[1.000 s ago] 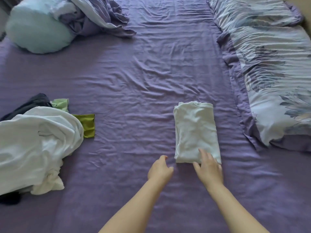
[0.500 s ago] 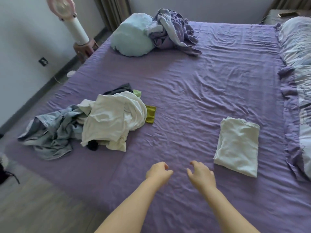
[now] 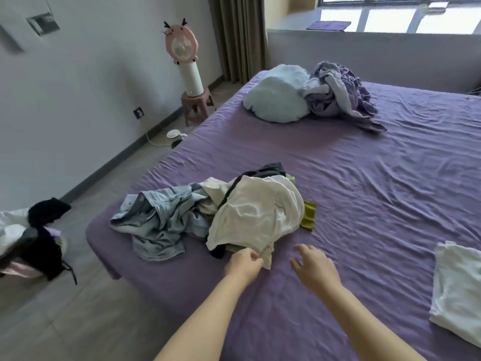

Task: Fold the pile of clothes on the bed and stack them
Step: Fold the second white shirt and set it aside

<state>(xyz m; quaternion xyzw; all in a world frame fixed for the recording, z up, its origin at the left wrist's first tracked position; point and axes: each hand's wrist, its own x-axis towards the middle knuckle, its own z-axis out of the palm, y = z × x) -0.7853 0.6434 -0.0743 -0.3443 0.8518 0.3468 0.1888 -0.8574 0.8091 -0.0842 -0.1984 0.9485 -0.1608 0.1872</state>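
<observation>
My left hand pinches the near hem of the white shirt atop the pile, since that loose corner lets me peel it free of the denim; the pile sits at ten o'clock of my hands on the bed. My right hand hovers beside it, fingers spread and empty, palm down; the folded shirt waits at three o'clock to start the stack.

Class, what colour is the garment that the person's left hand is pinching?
White garment, pinched by the left hand; head view.
</observation>
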